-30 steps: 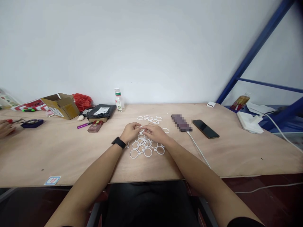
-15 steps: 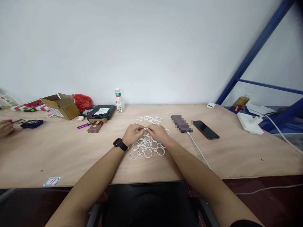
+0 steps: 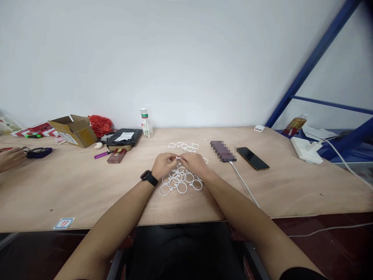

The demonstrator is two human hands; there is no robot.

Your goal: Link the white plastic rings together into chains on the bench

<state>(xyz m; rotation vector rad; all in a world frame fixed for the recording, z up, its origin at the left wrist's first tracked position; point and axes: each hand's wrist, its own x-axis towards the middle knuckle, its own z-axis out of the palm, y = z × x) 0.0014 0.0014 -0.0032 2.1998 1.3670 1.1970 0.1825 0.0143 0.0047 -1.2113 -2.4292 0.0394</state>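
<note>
both hands meet just above the heap of white plastic rings (image 3: 180, 182) on the plywood table (image 3: 87, 190). the left hand (image 3: 162, 165) and right hand (image 3: 194, 164) pinch one white ring (image 3: 178, 158) between curled fingertips. a fingertip grip with the wrists low probably stops it slipping or twisting.

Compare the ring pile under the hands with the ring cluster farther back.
The near pile holds more rings, overlapping; the far cluster holds fewer. The near pile sits under the left hand and right hand, which pinch one ring; the far cluster is untouched. Both are white rings.
</note>
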